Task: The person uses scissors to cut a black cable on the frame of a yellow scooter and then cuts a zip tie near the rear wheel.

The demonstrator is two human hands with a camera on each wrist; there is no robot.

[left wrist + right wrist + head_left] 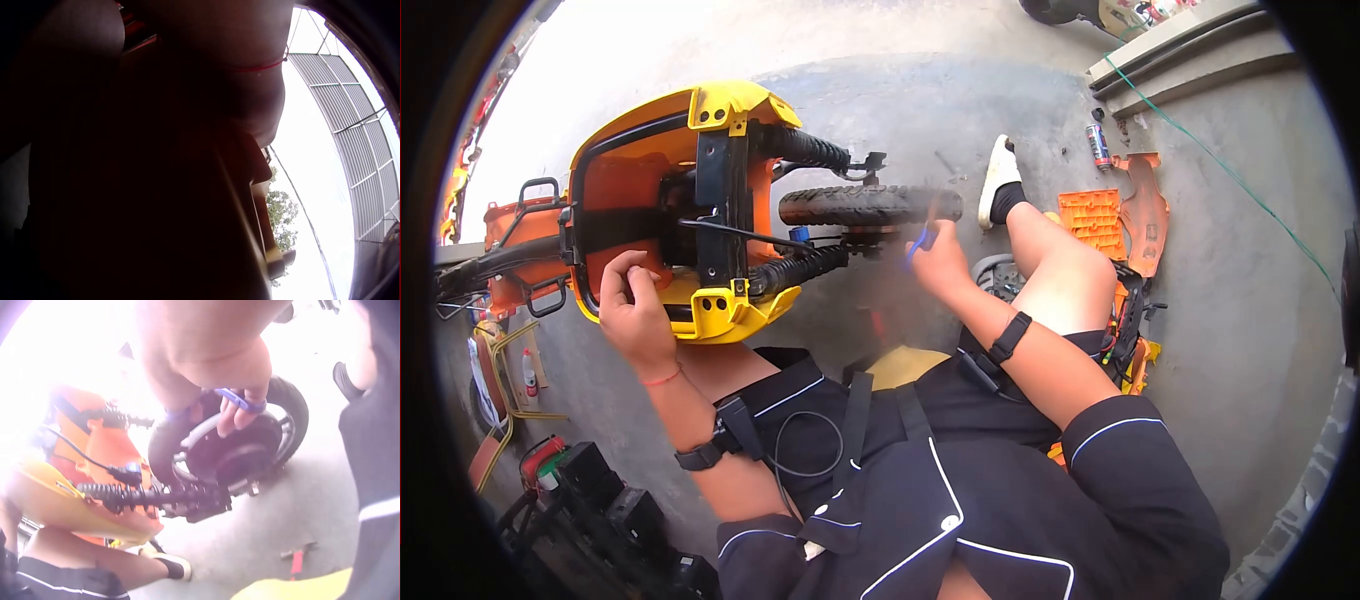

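A scooter with a yellow shell point(735, 105) and orange inner panels lies in front of me in the head view. Its wheel point(840, 206) sits between two black spring shock absorbers point(800, 268). My right hand point(940, 262) grips a blue-handled tool point(240, 402) beside the wheel; its working end is blurred in the head view. In the right wrist view, the fingers curl over the wheel hub point(234, 453). My left hand point(635, 310) is at the shell's near edge, fingers loosely bent, nothing visible in them. The left wrist view is mostly dark.
A red-handled hammer point(297, 562) lies on the floor. Orange panels point(1092, 222) and a spray can point(1098, 147) are at the right, with a green cord point(1200, 145) beyond. Black boxes point(585, 475) and a gold-framed chair point(500, 370) stand at the left.
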